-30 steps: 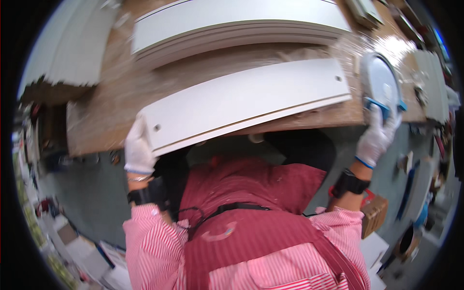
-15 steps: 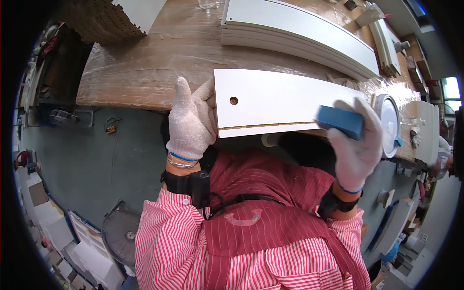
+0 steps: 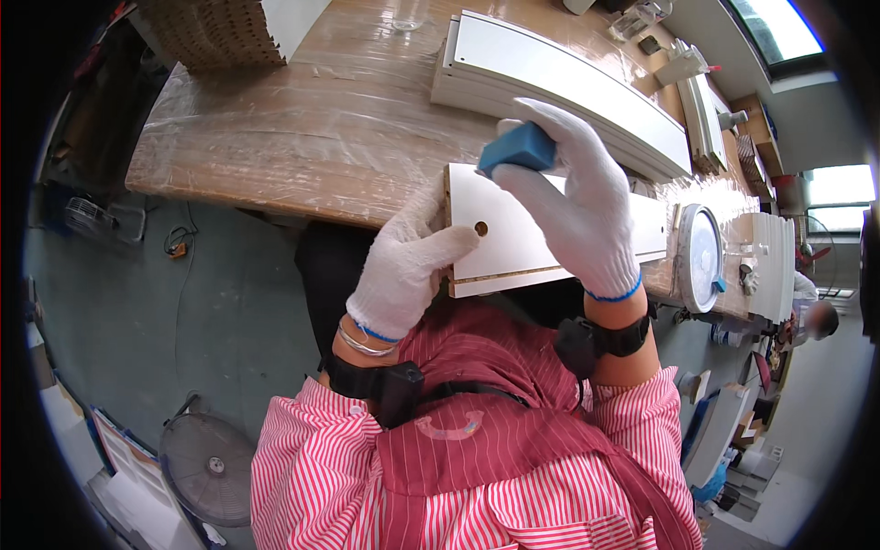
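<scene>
A long white board (image 3: 504,246) lies across the near edge of the table in front of me. It has a round hole near its left end and a groove with a brown inside along its near side. Gloved in white, my left hand (image 3: 401,266) grips the board's left end, the thumb on top beside the hole and the other fingers partly hidden. My right hand (image 3: 591,206), also gloved, is closed on a blue block (image 3: 521,149) above the board's far edge. Whether the block touches the board I cannot tell. The right hand covers the board's middle.
Behind the board, a stack of white boards (image 3: 559,87) lies on the film-covered wooden table (image 3: 275,137). A round white lid or bucket (image 3: 701,259) stands at right. Brown honeycomb-edged panels (image 3: 215,37) rise at far left. A fan (image 3: 206,466) sits on the floor. Another person is far right.
My right hand has carried the blue block leftward and away from me. My left thumb has come down onto the board, which sits a little nearer and further right in view.
</scene>
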{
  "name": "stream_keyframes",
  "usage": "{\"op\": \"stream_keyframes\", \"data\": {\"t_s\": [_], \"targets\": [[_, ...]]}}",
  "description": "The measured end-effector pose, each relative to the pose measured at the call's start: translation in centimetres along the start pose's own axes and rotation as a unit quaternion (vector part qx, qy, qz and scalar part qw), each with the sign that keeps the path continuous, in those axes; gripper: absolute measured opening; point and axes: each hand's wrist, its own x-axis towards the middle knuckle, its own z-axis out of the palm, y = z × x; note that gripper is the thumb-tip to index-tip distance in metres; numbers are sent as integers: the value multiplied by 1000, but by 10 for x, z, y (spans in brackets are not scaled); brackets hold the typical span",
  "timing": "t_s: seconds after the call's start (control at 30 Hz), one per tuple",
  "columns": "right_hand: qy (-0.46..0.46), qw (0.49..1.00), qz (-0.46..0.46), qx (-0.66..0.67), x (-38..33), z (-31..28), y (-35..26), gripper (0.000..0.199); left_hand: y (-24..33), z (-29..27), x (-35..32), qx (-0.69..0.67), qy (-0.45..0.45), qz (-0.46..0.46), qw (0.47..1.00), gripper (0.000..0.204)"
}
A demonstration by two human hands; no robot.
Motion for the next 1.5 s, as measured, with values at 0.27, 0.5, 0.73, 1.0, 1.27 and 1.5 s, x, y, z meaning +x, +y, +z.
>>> {"op": "stream_keyframes", "data": {"t_s": [0.27, 0.5, 0.73, 1.0, 1.27, 1.5], "targets": [[-36, 987, -74, -138, 24, 18, 1, 47, 9, 3, -4, 16, 13, -8, 1000, 74], [-27, 998, 15, -61, 14, 17, -1, 49, 4, 2, 3, 51, 10, -29, 998, 72], [7, 993, 37, -109, -8, -12, 28, 48, 2, 2, 3, 60, 32, -1, 998, 63], [113, 959, 169, -197, -52, -113, 117, 43, -9, -14, 10, 131, 65, 25, 989, 70], [194, 887, 276, -316, -82, -236, 218, 45, -12, -38, 14, 185, 92, 24, 978, 74], [304, 761, 370, -438, -110, -303, 251, 37, -14, -49, 14, 202, 91, 4, 975, 78]]}}
